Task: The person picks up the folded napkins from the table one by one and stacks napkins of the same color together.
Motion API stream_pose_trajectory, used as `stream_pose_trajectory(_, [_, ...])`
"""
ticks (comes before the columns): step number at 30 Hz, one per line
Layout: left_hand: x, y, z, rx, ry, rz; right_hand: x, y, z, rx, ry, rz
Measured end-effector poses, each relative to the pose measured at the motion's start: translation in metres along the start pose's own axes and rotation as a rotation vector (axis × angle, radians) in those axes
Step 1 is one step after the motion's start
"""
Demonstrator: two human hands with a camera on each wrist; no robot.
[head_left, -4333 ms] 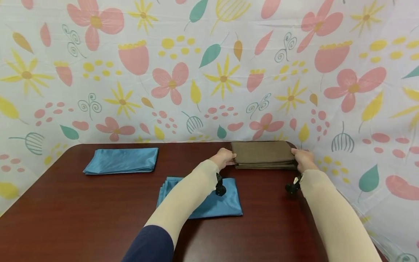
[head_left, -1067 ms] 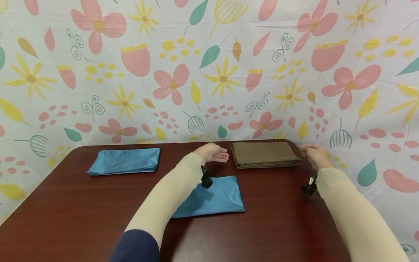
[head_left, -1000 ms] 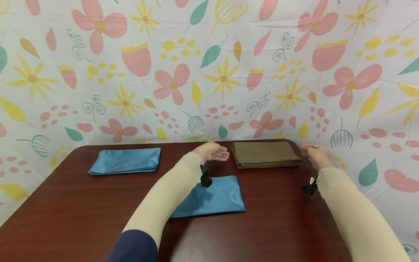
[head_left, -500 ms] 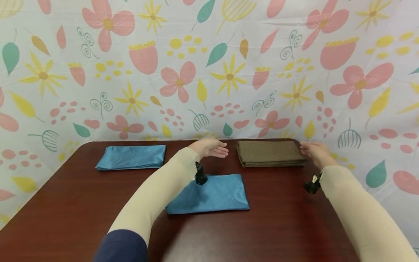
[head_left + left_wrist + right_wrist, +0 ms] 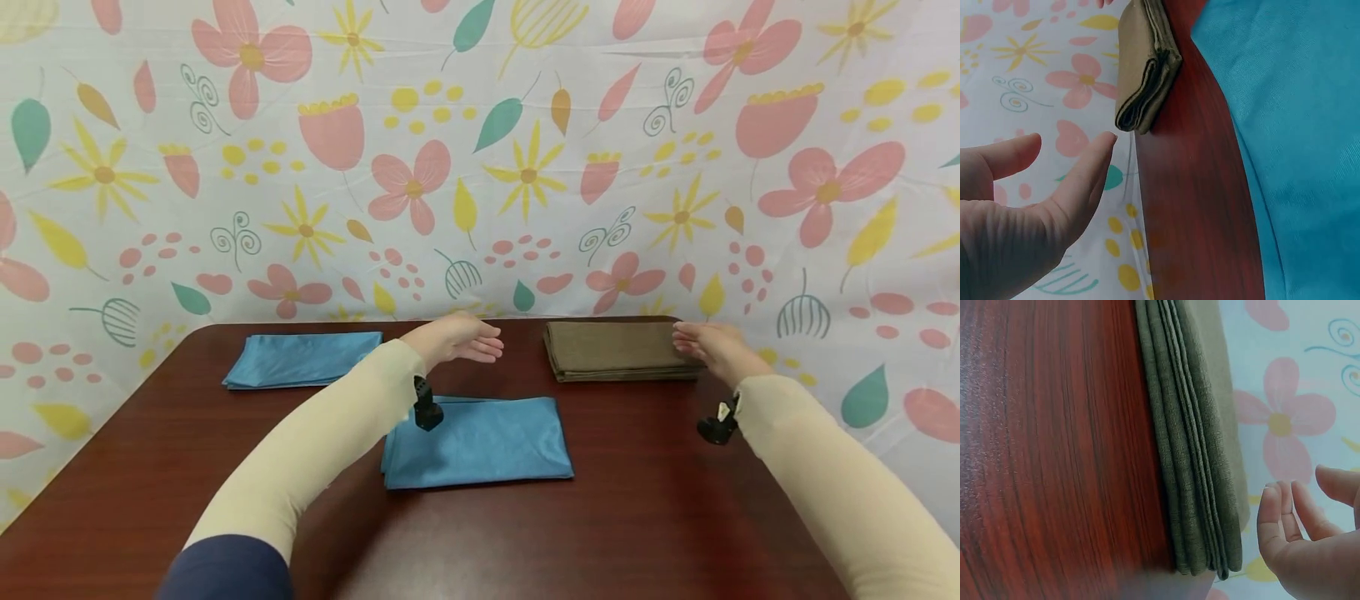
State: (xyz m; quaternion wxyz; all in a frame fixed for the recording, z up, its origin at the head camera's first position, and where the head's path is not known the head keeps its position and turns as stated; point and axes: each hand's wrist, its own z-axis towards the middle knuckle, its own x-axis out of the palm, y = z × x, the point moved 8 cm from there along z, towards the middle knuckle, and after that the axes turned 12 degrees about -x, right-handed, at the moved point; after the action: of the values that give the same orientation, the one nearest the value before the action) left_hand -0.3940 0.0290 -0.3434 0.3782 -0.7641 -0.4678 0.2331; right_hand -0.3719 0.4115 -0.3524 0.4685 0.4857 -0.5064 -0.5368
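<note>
A folded brown cloth (image 5: 618, 350) lies at the back right of the table, its stacked layers showing in the right wrist view. My left hand (image 5: 456, 339) hovers to its left, fingers extended and holding nothing. At the cloth's right end is my right hand (image 5: 716, 348), fingers fairly straight; in the right wrist view a gap shows between this hand (image 5: 1310, 531) and the cloth (image 5: 1200, 456). Below my left hand a folded blue cloth (image 5: 483, 442) lies mid-table. Another folded blue cloth (image 5: 300, 360) rests at the back left, its right corner partly behind my left arm.
The dark red-brown wooden table (image 5: 600, 533) has rounded back corners. A white curtain (image 5: 480, 125) printed with flowers and leaves hangs right behind it and along its right side. A small black camera (image 5: 427, 408) is strapped to the left wrist, another black camera (image 5: 717, 425) to the right.
Both hands gripped the brown cloth's ends several seconds ago and have since let go. My left hand has drawn away leftward; my right hand has shifted slightly left over the last half second.
</note>
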Motion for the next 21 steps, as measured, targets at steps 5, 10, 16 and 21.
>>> stream_pose_trajectory(5, [-0.011,0.007,-0.006,0.013,-0.033,0.017,0.009,0.005,-0.006,0.018,0.048,-0.099])
stream_pose_trajectory(10, [-0.021,0.013,-0.011,0.031,-0.036,0.056,0.023,0.005,-0.007,0.028,0.112,-0.052])
stream_pose_trajectory(16, [-0.037,0.022,-0.022,0.034,-0.091,0.103,0.043,0.003,-0.012,0.051,0.194,-0.031])
stream_pose_trajectory(21, [-0.048,0.026,-0.031,0.047,-0.121,0.095,0.06,0.002,-0.018,0.052,0.263,-0.077])
